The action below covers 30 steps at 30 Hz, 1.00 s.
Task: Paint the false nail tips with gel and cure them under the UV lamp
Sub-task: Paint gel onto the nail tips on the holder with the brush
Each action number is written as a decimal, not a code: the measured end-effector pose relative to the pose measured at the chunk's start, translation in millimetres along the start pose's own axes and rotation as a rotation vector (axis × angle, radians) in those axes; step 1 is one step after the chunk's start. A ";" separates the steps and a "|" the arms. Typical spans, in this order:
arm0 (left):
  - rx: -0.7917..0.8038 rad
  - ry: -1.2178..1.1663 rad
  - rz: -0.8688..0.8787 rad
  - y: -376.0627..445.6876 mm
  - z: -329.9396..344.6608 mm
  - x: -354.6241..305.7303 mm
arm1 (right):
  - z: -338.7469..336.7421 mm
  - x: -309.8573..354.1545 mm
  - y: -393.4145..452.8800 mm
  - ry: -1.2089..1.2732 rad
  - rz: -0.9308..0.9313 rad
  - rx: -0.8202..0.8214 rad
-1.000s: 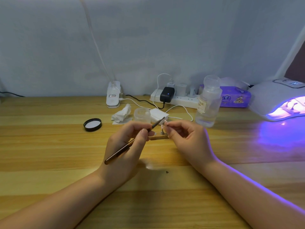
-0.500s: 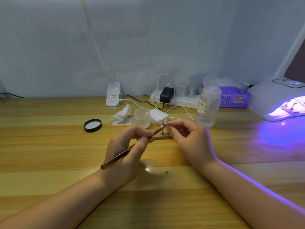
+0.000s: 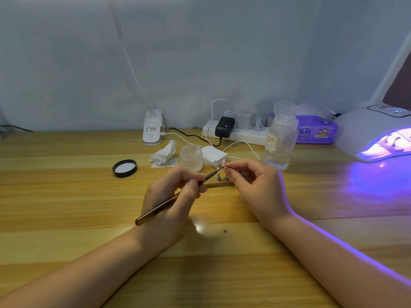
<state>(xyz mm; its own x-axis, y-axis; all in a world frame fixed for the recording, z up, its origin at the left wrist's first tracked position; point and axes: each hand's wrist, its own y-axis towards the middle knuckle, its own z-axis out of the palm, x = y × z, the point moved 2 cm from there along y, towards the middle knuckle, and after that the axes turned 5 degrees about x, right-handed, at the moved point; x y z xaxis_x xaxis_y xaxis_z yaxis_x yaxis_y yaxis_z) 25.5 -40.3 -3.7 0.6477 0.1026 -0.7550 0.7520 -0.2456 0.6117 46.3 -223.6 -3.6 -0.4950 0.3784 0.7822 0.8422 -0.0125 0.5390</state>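
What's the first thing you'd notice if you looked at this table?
The UV lamp at the far right, spilling purple light onto the wooden table. Next, mid-table, the left hand grips a brush whose tip meets a nail tip pinched by the right hand.

UV lamp (image 3: 364,132) cut off right, nail tip (image 3: 223,162) too small

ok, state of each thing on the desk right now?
UV lamp: lit, violet.
Gel jar: open.
Lid: off, lying apart on table.
Brush: held in left hand, tip at nail tip.
Nail tip: pinched by right hand.
Bottle: upright, capped.
Black adapter: plugged in, LED on.
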 end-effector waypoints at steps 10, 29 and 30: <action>0.030 0.044 0.017 0.7 -0.4 -1.1 | 0.5 -0.6 -0.9 -0.015 -0.004 0.008; 0.053 0.178 0.119 0.6 1.9 -2.6 | 2.5 -0.6 -2.0 0.028 0.030 0.037; 0.039 0.163 0.104 -0.1 1.4 -2.5 | 2.5 -0.9 -1.9 0.029 0.029 0.037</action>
<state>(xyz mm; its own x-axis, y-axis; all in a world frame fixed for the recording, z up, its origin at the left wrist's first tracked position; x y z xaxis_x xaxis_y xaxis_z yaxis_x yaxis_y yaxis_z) 23.7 -42.0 -2.2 0.7355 0.2285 -0.6378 0.6765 -0.3001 0.6726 45.7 -221.5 -6.1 -0.4756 0.3513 0.8065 0.8635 0.0112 0.5043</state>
